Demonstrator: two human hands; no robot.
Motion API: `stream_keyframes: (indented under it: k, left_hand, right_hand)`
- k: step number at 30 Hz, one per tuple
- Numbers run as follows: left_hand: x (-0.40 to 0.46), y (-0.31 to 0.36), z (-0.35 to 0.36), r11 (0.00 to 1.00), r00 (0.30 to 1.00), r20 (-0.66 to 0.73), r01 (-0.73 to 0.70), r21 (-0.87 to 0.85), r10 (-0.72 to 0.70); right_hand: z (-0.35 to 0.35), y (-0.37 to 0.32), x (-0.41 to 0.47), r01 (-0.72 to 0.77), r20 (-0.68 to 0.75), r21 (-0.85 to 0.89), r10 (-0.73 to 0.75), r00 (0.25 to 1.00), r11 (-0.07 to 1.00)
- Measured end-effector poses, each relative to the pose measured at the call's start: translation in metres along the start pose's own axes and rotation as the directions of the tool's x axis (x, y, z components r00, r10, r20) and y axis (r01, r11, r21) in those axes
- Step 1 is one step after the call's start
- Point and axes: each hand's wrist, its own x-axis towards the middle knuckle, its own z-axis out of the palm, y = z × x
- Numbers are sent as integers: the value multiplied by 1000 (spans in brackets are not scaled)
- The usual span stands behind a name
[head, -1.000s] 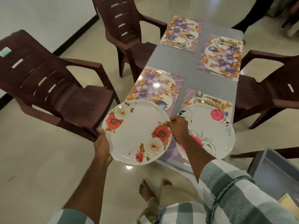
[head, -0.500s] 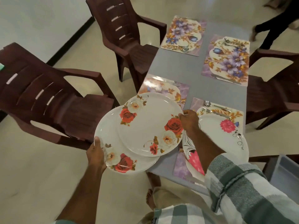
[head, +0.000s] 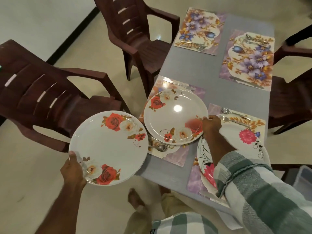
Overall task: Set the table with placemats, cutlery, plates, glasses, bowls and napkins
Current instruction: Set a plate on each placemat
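Note:
My left hand (head: 72,169) grips the near rim of a white rose-patterned plate (head: 108,147), held level off the table's left edge. My right hand (head: 211,123) pinches the right rim of a second rose plate (head: 175,117), which sits over the near-left floral placemat (head: 175,157). A spoon and fork (head: 160,146) poke out from under that plate. On the near-right placemat (head: 194,181) lies a white plate with pink flowers (head: 248,144), partly hidden by my right arm, with cutlery (head: 233,115) beyond it.
The grey table (head: 211,73) carries two more floral placemats (head: 197,31) (head: 248,59) at the far end, each with cutlery. Dark brown plastic chairs (head: 42,98) (head: 140,36) stand along the left, another (head: 293,98) on the right. A grey bin (head: 303,179) sits at the right edge.
The two rose plates, stacked a second ago, have been separated. My right hand has carried the upper one right onto the near-left placemat; my left hand keeps the other.

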Motion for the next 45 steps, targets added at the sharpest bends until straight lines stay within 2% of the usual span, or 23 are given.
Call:
stream_keyframes:
  k: [5, 8, 12, 14, 16, 18, 20, 22, 24, 25, 27, 29, 31, 33, 37, 40, 45]
  left_hand:
    - [13, 10, 0, 1000, 1000, 28, -1, -1, 1]
    - [24, 13, 0, 1000, 998, 59, 23, -7, -22]
    - [35, 17, 0, 999, 994, 99, 43, 1, -43]
    - [39, 18, -1, 999, 994, 100, 41, 15, -43]
    - [44, 19, -3, 999, 993, 104, 47, 20, -49]
    - [46, 18, -6, 998, 993, 100, 68, 18, -70]
    - [46, 18, -8, 996, 992, 94, 87, 19, -89]
    - [48, 16, -11, 995, 991, 90, 98, 18, -100]
    - [49, 13, -14, 994, 991, 80, 102, 31, -104]
    - [50, 12, -16, 995, 992, 74, 97, 38, -100]
    - [52, 10, -20, 995, 994, 69, 85, 52, -88]
    - [53, 8, -25, 996, 993, 79, 82, 42, -85]
    - [54, 7, -30, 996, 992, 95, 83, 27, -85]
    - [56, 5, -34, 996, 992, 94, 85, 10, -86]
    - [61, 3, -47, 997, 990, 121, 78, 9, -79]
    - [67, 1, -56, 998, 987, 143, 70, 4, -69]
    - [77, 0, -73, 999, 986, 156, 52, 9, -53]
  right_hand:
    - [14, -2, -13, -36, -51, 12, 36, 998, 999]
    - [16, -3, -14, -56, -56, -79, 52, 997, 995]
    - [20, -5, -13, -28, -77, -146, 17, 997, 989]
    - [20, -7, -16, -14, -79, -106, 6, 997, 994]
    - [23, -4, -23, 40, -92, -85, -47, 995, 996]
    - [27, 1, -40, 161, -126, -146, -180, 976, 976]
    - [38, 11, -68, 393, -66, -276, -426, 903, 877]
    - [52, 19, -101, 599, 159, -359, -585, 795, 716]
    - [63, 27, -136, 734, 399, -385, -617, 679, 559]
    - [70, 33, -150, 796, 463, -359, -647, 605, 487]
    - [83, 49, -170, 858, 554, -302, -656, 512, 415]
    - [91, 63, -176, 893, 607, -333, -656, 448, 302]
    - [95, 69, -181, 886, 627, -373, -629, 460, 276]
    - [97, 73, -182, 845, 602, -463, -606, 520, 267]
    - [100, 75, -183, 741, 520, -584, -549, 655, 331]
    - [100, 66, -187, 695, 486, -632, -523, 700, 342]
    - [99, 63, -192, 594, 401, -682, -461, 792, 427]
